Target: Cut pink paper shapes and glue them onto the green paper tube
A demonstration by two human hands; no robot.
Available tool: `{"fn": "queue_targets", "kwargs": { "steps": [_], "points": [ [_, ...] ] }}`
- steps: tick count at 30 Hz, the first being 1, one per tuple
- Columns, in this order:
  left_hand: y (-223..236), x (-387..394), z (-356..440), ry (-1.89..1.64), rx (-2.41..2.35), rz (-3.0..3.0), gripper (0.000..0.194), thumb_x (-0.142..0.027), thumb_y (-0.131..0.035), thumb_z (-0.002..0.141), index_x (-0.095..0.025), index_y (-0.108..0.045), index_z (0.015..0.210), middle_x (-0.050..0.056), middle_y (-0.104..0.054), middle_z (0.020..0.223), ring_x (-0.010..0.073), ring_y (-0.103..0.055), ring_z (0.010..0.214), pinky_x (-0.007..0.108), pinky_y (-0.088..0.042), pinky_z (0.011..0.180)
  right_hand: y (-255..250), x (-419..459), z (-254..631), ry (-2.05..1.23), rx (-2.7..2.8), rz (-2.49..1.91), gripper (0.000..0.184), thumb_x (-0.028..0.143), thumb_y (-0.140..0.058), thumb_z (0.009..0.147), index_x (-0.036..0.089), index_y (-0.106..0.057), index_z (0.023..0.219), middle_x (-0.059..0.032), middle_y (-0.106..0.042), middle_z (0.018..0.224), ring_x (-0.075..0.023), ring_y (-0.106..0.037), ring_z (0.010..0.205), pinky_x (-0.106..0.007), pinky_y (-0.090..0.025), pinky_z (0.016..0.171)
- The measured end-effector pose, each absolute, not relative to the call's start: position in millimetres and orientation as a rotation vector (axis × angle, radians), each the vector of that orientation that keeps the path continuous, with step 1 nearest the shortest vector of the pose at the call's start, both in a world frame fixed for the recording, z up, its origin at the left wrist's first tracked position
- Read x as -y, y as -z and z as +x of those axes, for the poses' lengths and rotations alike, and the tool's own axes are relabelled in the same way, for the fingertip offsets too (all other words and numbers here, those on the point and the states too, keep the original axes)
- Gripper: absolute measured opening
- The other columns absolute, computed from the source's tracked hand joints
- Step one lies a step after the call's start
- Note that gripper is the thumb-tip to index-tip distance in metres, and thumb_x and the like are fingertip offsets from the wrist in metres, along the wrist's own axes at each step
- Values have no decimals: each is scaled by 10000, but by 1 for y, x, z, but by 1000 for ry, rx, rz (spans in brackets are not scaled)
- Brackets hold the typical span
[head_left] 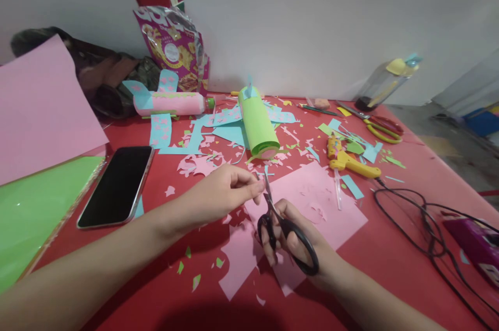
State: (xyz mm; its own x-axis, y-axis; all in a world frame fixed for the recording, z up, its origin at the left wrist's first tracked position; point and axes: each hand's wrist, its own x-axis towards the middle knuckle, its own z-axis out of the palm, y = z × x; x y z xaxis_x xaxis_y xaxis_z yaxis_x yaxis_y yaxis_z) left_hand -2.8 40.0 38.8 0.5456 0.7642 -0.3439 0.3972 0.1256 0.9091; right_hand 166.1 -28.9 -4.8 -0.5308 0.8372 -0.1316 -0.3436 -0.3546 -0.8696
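At the left of the frame, a black phone [117, 185] lies flat on the red worktop [156, 284]. Above it lies a pink bottle [171, 104] with blue paper wings. In the middle, the left hand [218, 190] has its thumb and pointing finger squeezed together, right near the scissor blades. I can't tell if a tiny bit of paper is in them. A green paper tube [259, 126] lies just above. Just right of the middle, the right hand [314, 240] grips the black scissors [268, 199], with fingers in the loops. The blades point up and are a little open. Pink paper [335, 206] lies under and beside this hand. A yellow glue gun [354, 164] lies at the right.
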Motion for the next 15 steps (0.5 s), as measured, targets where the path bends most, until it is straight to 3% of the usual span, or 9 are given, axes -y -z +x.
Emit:
{"fn": "queue_targets", "kwargs": {
  "steps": [6, 15],
  "points": [
    [-34, -39, -2, -401, -1020, 1441, 327, -424, -471, 767, -149, -556, 612, -56, -358, 484, 68, -335, 429, 198, -317, 447, 2, 30, 166, -1986, 1040, -711, 406, 553, -552, 706, 206, -357, 791, 13, -482, 733, -83, -477, 543, -267, -392, 547],
    [-37, -36, 0, -378, -1054, 1495, 310, -401, -466, 764, -147, -543, 604, -47, -377, 480, 79, -365, 454, 196, -288, 445, 4, 29, 166, -1977, 1050, -711, 384, 519, -559, 723, 206, -350, 804, 16, -492, 715, -79, -473, 529, -249, -364, 532]
  ]
}}
